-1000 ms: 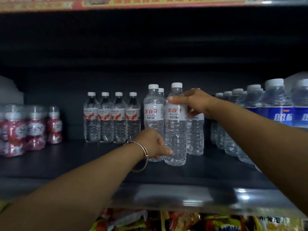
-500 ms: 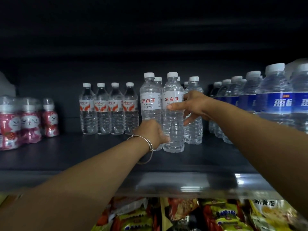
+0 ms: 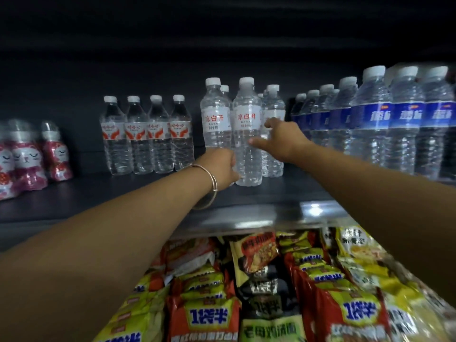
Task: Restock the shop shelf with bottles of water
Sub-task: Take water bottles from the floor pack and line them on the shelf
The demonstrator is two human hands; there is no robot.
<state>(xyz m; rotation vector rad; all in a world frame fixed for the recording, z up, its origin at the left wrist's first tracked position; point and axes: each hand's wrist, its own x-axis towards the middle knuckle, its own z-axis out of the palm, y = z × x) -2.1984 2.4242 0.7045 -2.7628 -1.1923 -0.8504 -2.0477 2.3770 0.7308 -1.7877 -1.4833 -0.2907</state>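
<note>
head view: two red-label water bottles [image 3: 247, 134] stand upright at the front of the dark shelf [image 3: 98, 193], more of the same behind; my left hand [image 3: 223, 169] is curled round the base of the left one, my right hand [image 3: 283, 139] has fingers spread and loose, thumb tip touching the right one's side, gripping nothing. judging by this, placement's abt done for this pair, but the shelf has bare stretches w/ gaps btwn the small bottles [image 3: 145, 137] and the blue-label bottles [image 3: 370, 119], so prob more to load.
</note>
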